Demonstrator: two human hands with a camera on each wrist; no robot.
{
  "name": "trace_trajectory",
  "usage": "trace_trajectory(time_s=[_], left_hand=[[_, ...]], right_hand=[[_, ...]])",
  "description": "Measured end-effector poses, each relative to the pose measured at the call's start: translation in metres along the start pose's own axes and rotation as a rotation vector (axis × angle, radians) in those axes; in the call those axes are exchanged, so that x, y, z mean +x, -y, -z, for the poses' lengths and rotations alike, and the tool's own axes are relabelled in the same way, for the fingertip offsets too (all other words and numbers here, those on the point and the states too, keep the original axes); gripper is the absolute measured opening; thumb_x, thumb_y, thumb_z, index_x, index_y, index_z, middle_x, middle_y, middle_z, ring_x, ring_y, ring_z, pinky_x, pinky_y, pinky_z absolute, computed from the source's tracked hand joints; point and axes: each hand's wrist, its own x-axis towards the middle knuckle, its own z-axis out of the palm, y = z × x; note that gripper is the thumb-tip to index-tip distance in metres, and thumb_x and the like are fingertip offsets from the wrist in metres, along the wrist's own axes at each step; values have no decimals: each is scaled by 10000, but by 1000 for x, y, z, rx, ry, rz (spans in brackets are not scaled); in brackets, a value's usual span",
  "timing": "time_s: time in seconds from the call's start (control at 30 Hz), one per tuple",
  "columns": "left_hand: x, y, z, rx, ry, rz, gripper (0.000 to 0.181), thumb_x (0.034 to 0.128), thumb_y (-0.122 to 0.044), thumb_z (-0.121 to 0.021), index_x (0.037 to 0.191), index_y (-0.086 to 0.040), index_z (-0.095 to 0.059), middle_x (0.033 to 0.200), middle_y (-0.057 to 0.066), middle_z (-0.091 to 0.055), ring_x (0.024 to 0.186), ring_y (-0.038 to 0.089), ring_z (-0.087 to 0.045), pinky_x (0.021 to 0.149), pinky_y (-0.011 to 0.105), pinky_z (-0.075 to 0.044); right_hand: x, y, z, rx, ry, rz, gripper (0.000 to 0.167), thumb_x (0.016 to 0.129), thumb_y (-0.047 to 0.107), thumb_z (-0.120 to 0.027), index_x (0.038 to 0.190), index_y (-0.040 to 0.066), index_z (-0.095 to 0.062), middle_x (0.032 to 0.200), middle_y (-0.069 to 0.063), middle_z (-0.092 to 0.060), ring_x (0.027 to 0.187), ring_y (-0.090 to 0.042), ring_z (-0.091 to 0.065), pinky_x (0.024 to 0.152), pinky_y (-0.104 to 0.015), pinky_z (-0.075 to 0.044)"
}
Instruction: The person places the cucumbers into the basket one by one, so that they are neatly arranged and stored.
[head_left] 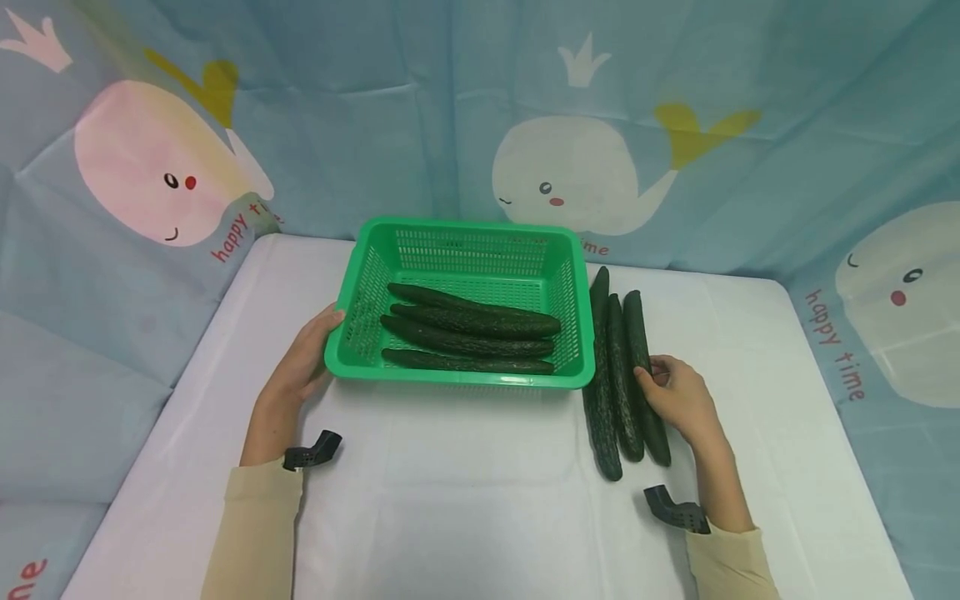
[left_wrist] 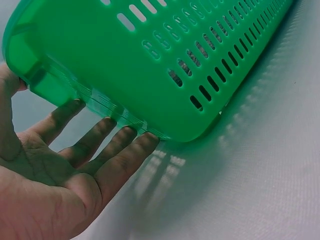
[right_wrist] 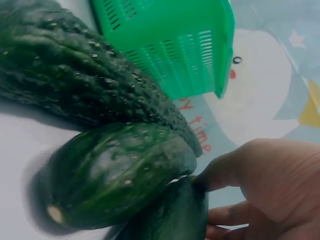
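Several dark green cucumbers (head_left: 472, 321) lie crosswise in a green basket (head_left: 457, 377). My left hand (head_left: 300, 358) is at the basket's left side; in the left wrist view its fingertips (left_wrist: 150, 140) touch the green plastic (left_wrist: 115, 65), fingers extended and spread. Three cucumbers lie side by side, lengthwise, at the basket's right. The rightmost of them (head_left: 647, 392) is between the thumb and fingers of my right hand (head_left: 678, 396). In the right wrist view the thumb of this hand (right_wrist: 265, 190) presses that cucumber (right_wrist: 170, 215), beside the middle one (right_wrist: 120, 175); the fingertips are partly hidden behind it.
The white-covered table (head_left: 465, 500) extends in front of the basket and on both sides. A blue curtain (head_left: 420, 125) printed with whales hangs behind the table and along its sides. A black device (head_left: 313, 452) is on the left wrist, another (head_left: 677, 510) on the right.
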Motion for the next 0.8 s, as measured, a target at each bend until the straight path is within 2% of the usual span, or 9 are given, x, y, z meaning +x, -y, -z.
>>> trace_trajectory(time_s=[0.2, 0.43, 0.67, 0.8], left_hand=[[0, -1, 2, 39, 16, 5, 761, 1119, -525, -414, 1700, -89, -187, 1708, 236, -334, 1215, -55, -619, 992, 98, -540], [0, 1, 2, 43, 19, 12, 768, 1116, -535, -416, 1701, -92, -187, 1693, 248, -350, 1211, -43, -617, 985, 108, -548], [-1, 1, 2, 27, 24, 12, 756, 1120, -530, -419, 1702, -105, -194, 1671, 246, -374, 1208, -23, -631, 985, 122, -557], [0, 0, 2, 23, 11, 6, 767, 1117, -534, -431, 1700, -97, -193, 1709, 214, -342, 1240, -51, -605, 1005, 95, -531]], right_hand=[[-3, 1, 5, -23, 28, -18, 564, 1081, 284, -542, 1436, -154, -533, 1304, -382, -658, 1197, -541, -655, 969, -669, -559], [-8, -1, 13, -56, 42, -61, 542, 1059, 263, -576, 1416, -144, -561, 1284, -365, -675, 1104, -500, -704, 863, -612, -592], [-9, -2, 18, -119, 14, -46, 509, 1030, 202, -588, 1361, -185, -583, 1199, -380, -701, 952, -462, -745, 686, -514, -618], [-8, 1, 17, -130, 9, -55, 508, 1018, 204, -570, 1348, -182, -592, 1176, -367, -714, 925, -455, -748, 670, -506, -613]])
